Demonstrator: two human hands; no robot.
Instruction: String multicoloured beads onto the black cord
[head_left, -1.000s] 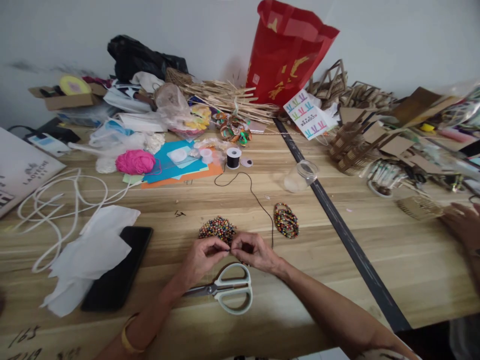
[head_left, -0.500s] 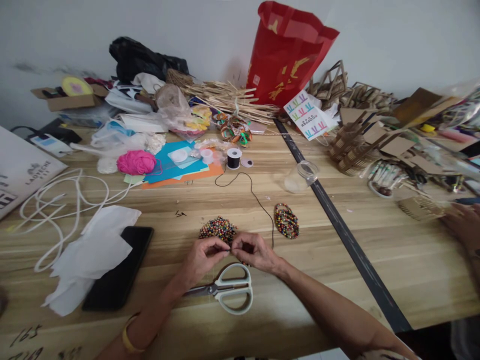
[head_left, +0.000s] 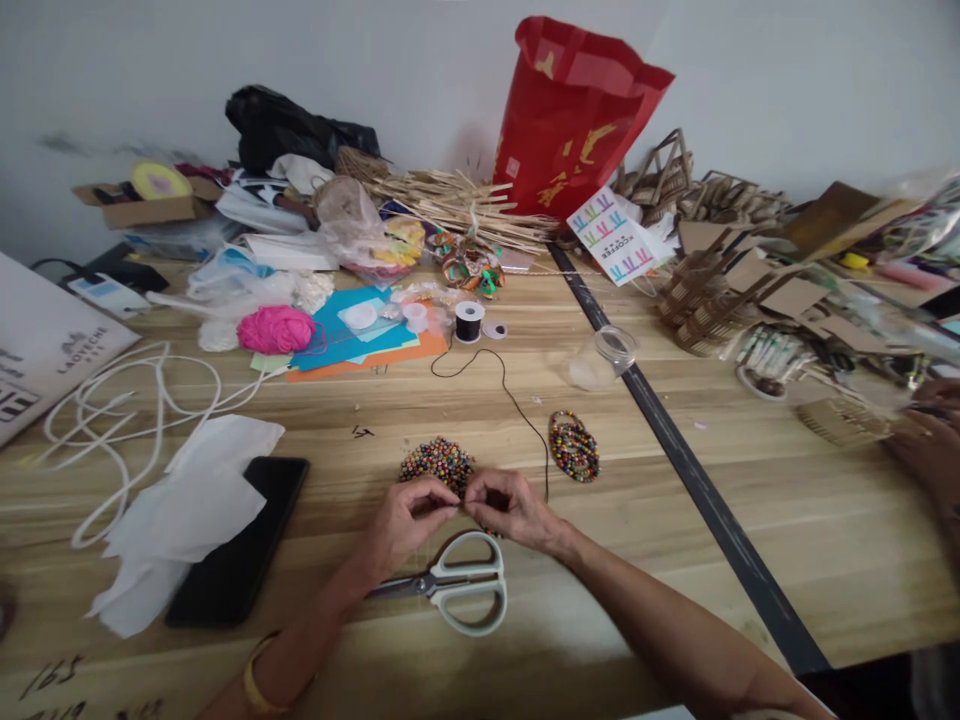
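My left hand (head_left: 411, 515) and my right hand (head_left: 514, 508) meet fingertip to fingertip, both closed in a pinch. The thin black cord (head_left: 517, 402) runs from its spool (head_left: 469, 325) down to my right hand, which grips it. What the left fingertips hold is too small to make out. Right behind the hands is a pile of small multicoloured beads (head_left: 437, 460). A few beads show below my right hand, partly hidden. Scissors (head_left: 471, 584) with pale handles lie just in front of my hands. To the right rests a coiled beaded bracelet (head_left: 574, 446).
A black phone (head_left: 225, 560) lies under white paper (head_left: 187, 510) at left, near white cables (head_left: 157, 400). Farther back are pink yarn (head_left: 275, 329), a clear plastic cup (head_left: 604, 357) and a red bag (head_left: 570, 130). Another person's hand (head_left: 930, 440) works at the right edge beside woven pieces.
My hands keep the same pinch, fingertips together, with hardly any shift. The whole view has tilted slightly. At the right edge, the other person's hand has moved a little.
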